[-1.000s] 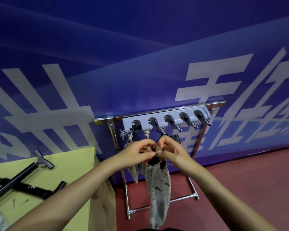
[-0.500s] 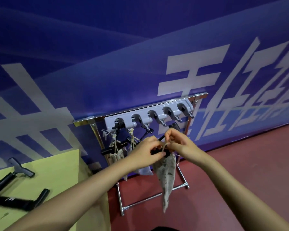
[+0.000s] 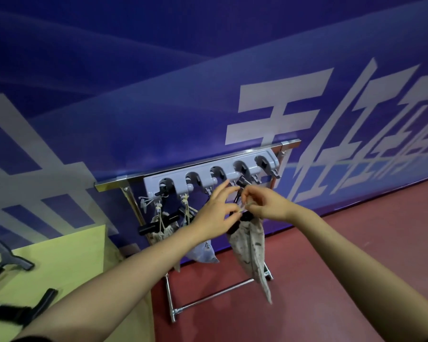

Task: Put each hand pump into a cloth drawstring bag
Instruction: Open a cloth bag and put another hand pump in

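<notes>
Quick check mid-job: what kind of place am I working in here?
Probably a sports hall or event venue: a big blue printed banner wall, red sport-type flooring, and a metal stand carrying a grey clip rack.

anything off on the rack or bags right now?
Mostly fine. One oddity: on the leftmost hung bag, a black pump handle sticks out sideways, so it isn't fully closed. Both hands hold the third bag.

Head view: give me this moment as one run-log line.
left hand: pinches drawstring | right hand: pinches drawstring | patterned cloth bag: hangs below hands, pump inside | grey hook rail: behind
</notes>
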Demonstrator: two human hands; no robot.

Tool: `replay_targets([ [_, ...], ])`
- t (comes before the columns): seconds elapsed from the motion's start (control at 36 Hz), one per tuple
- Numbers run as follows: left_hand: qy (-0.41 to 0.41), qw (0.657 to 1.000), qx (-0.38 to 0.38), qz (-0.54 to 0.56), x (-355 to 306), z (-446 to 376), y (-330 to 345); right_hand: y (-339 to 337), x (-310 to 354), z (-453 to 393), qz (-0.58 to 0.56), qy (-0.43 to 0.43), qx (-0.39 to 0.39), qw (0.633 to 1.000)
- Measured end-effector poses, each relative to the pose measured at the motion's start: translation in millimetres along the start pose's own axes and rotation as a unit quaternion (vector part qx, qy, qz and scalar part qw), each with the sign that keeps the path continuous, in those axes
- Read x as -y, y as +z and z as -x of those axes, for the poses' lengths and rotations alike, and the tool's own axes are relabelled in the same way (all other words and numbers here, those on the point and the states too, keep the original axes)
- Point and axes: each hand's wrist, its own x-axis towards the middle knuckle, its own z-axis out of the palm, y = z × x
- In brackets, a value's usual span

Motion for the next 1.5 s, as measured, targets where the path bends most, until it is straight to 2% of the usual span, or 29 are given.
replay_targets([
  [0.14, 0.036, 0.996, 0.03, -0.07, 13, -4, 4, -3, -9, -15, 0.125, 0.0, 0.041, 0.991],
  [0.22, 0.015, 0.99, 0.078, -0.12, 16, -10, -1, -5, -16, -23, 0.179, -0.009, 0.036, 0.983],
  [0.31, -0.016, 0.982, 0.089, -0.163, 20, -21, -4, -2, -25, -31, 0.188, -0.017, 0.012, 0.982],
  [0.53, -0.08, 0.965, 0.062, -0.241, 29, -53, -7, 4, -37, -60, 0.179, -0.011, -0.106, 0.978],
  [0.69, -0.144, 0.952, 0.074, -0.258, 39, -73, 7, 14, -56, -85, 0.111, 0.043, -0.165, 0.979],
  [0.89, -0.11, 0.957, 0.092, -0.251, 46, -74, 20, 30, -87, -90, -0.014, 0.112, -0.185, 0.976],
  [1.0, -0.072, 0.97, 0.08, -0.219, 56, -65, 19, 36, -92, -92, -0.055, 0.125, -0.197, 0.971],
  [1.11, -0.037, 0.994, 0.025, -0.098, 68, -57, 10, 39, -91, -93, -0.079, 0.138, -0.204, 0.966],
  [1.19, -0.032, 0.998, -0.016, -0.043, 72, -50, 0, 44, -87, -90, -0.104, 0.148, -0.209, 0.961],
  [1.36, -0.11, 0.991, -0.064, 0.033, 85, -19, -24, 60, -81, -82, -0.152, 0.146, -0.241, 0.947],
  [1.5, -0.184, 0.976, -0.084, 0.081, 97, 22, -43, 78, -66, -72, -0.206, 0.164, -0.328, 0.907],
])
